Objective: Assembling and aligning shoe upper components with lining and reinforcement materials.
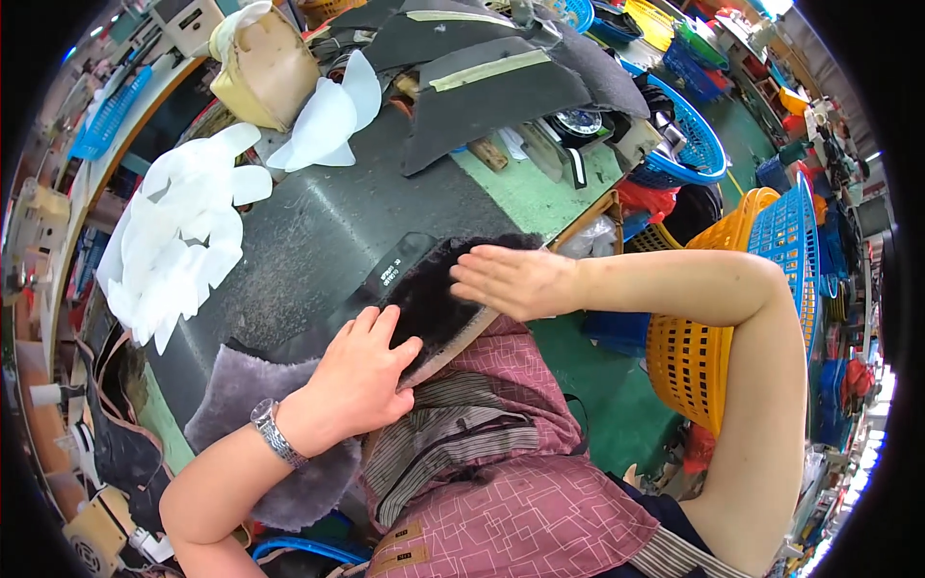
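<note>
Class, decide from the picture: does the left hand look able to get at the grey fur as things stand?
Probably yes: the grey fur lies close beside the left hand. The left forearm crosses part of it, but nothing seems to block the exposed part.

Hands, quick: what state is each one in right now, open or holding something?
Left hand: open and spread, at the black fur.
Right hand: open, flat over the black fur, gripping nothing.

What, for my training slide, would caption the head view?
Right hand on dark furry piece, left hand at its end, worktable beneath.
</note>
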A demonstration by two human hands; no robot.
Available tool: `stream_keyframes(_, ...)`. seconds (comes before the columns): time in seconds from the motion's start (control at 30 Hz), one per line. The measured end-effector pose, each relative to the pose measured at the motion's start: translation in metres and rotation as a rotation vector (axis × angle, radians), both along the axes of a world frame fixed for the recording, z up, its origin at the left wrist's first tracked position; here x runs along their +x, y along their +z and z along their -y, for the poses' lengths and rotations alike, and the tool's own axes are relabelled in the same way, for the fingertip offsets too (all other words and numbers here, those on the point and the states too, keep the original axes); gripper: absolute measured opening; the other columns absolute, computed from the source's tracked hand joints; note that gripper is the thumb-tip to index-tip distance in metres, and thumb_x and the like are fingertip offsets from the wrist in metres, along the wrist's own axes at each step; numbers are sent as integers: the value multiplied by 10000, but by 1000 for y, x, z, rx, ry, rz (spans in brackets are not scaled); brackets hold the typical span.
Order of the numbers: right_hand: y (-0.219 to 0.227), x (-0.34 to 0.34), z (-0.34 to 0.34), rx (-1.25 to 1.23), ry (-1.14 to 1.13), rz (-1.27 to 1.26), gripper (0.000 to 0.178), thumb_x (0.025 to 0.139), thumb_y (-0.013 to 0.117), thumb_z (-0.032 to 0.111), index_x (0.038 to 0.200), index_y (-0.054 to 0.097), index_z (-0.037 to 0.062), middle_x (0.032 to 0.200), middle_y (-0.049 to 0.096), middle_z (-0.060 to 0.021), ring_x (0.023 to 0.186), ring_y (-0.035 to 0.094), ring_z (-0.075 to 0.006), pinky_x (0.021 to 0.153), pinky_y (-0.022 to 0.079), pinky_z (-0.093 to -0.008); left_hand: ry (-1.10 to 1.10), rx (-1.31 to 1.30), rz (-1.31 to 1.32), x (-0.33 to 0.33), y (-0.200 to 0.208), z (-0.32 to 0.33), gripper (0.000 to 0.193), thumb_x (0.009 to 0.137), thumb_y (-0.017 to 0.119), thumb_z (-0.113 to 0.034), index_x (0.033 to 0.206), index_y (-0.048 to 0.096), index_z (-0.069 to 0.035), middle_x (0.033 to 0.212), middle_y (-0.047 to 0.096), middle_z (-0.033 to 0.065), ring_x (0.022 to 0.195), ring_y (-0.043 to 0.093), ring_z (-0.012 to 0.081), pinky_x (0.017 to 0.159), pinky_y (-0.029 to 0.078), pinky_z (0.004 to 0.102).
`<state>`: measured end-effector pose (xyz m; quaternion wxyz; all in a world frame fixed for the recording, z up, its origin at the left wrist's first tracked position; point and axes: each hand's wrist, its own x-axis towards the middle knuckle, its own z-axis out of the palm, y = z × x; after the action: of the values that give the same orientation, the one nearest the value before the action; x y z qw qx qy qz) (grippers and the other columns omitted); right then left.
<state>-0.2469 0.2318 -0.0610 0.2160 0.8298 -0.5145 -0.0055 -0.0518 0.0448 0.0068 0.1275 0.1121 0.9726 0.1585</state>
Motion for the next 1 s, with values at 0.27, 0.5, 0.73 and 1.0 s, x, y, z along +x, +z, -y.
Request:
stream_keyframes(0.27, 30, 29, 19, 11, -41, 757, 302, 680, 681, 234, 882, 607, 23, 811, 604, -86, 723, 584, -234, 657, 474, -346, -2, -43, 61, -2, -1, -1, 449, 599, 651, -150, 1023, 593, -14, 1140, 460, 246, 1022, 476, 343, 882, 423, 388)
stream_keyframes(0.5, 21, 48, 25, -116, -325, 803, 547, 589, 742, 270, 1045, 547, 37, 1054, 538, -147, 997, 514, -331, 873, 402, -426, 28, 18, -143, 10, -14, 8, 435, 570, 630, -79, 1001, 614, -29, 1249, 395, 285, 1085, 455, 382, 916, 398, 409)
stream_keyframes(0.73, 23, 29, 11, 56, -832, 588, 458, 736, 645, 389, 976, 508, 23, 844, 584, -136, 834, 551, -296, 722, 441, -413, 73, -220, -179, -13, -29, -10, 762, 587, 644, -198, 1255, 383, 60, 1281, 400, 237, 1127, 404, 317, 937, 350, 376)
stream_keyframes(1.0, 44, 16, 32, 345, -892, 489, 481, 735, 645, 437, 953, 538, 22, 774, 600, -156, 776, 594, -334, 659, 458, -419, 135, -264, -229, -31, -33, -25, 718, 593, 629, -174, 1233, 422, 77, 1288, 411, 213, 1007, 453, 274, 804, 395, 327)
